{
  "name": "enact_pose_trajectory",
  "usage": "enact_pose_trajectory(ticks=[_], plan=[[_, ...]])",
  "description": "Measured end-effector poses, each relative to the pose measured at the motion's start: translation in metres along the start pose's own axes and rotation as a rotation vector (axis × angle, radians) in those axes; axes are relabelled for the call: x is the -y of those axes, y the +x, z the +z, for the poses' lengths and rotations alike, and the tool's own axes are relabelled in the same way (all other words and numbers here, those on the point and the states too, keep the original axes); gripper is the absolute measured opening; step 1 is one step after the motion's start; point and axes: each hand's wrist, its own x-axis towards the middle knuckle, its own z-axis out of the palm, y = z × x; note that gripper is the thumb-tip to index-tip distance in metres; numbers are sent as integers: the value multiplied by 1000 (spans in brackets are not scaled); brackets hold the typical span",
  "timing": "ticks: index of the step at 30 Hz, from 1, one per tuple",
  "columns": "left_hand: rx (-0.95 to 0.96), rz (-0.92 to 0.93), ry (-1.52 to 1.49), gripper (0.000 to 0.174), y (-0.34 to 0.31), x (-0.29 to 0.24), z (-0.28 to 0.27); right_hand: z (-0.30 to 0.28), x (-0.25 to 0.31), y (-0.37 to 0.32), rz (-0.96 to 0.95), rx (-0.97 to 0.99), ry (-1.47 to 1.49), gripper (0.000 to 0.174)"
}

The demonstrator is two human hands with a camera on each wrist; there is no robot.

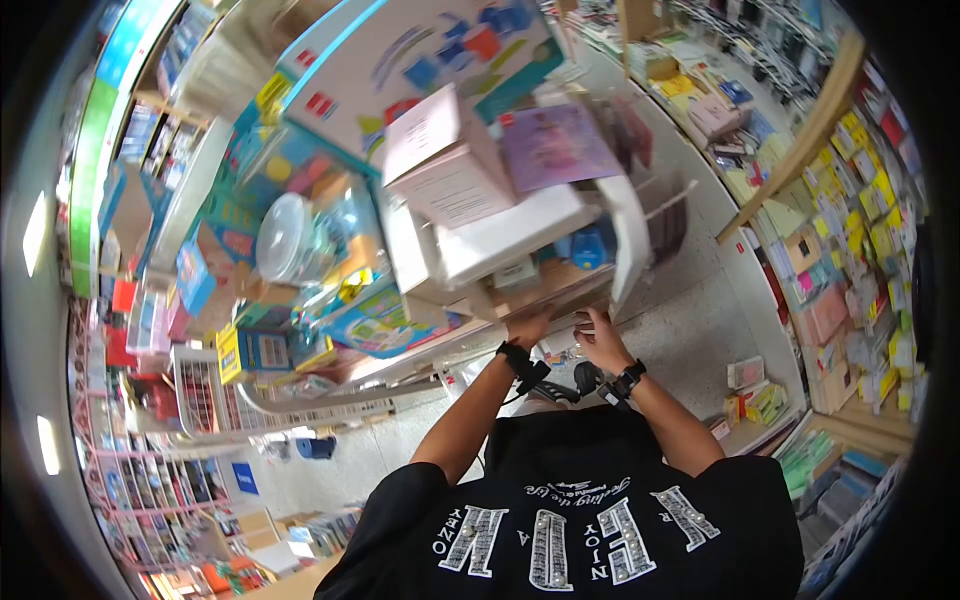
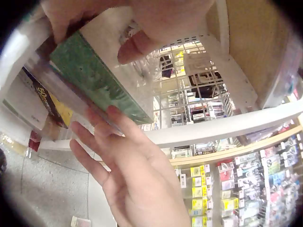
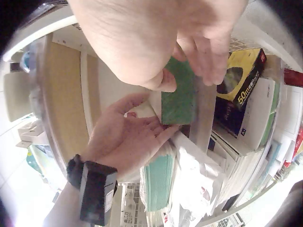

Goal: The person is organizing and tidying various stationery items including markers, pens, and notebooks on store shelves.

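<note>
A green-sided block with a pale face is between the hands, in the left wrist view (image 2: pixel 94 71) and the right wrist view (image 3: pixel 179 97). My left hand (image 2: pixel 161 23) grips it, thumb against the pale face; in the right wrist view the left hand (image 3: pixel 125 132) reaches its end. My right hand (image 3: pixel 156 38) holds its sides between thumb and fingers; the left wrist view shows the right hand (image 2: pixel 142 175) at the block's lower edge. In the head view both the left hand (image 1: pixel 530 325) and right hand (image 1: pixel 602 343) are low beside the shelf; the block is hidden there.
A yellow and black box (image 3: pixel 241 75), white plastic wrapping (image 3: pixel 196 175) and a teal stack (image 3: pixel 158 182) lie close by in the compartment. Above the hands are a pink-white box (image 1: pixel 450 165) and a purple packet (image 1: pixel 558 147). A wire basket (image 1: pixel 200 385) stands at left.
</note>
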Motion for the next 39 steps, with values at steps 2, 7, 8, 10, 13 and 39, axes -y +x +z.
enact_pose_trajectory(ticks=[2, 7, 8, 10, 13, 39], plan=[[122, -96, 379, 59, -6, -38, -29, 13, 5, -6, -42, -33, -80, 62], [53, 340, 510, 53, -13, -14, -60, 36, 22, -6, -158, -75, -44, 72], [53, 340, 510, 53, -14, -15, -64, 36, 30, -4, -237, -68, -118, 72], [14, 272, 458, 52, -24, -45, -72, 45, 27, -6, -238, -99, -100, 72], [-109, 200, 424, 53, -29, -35, -60, 46, 19, -11, -178, -42, -90, 72], [-195, 330, 745, 96, -115, 56, -136, 81, -40, 42, -50, 119, 21, 35]])
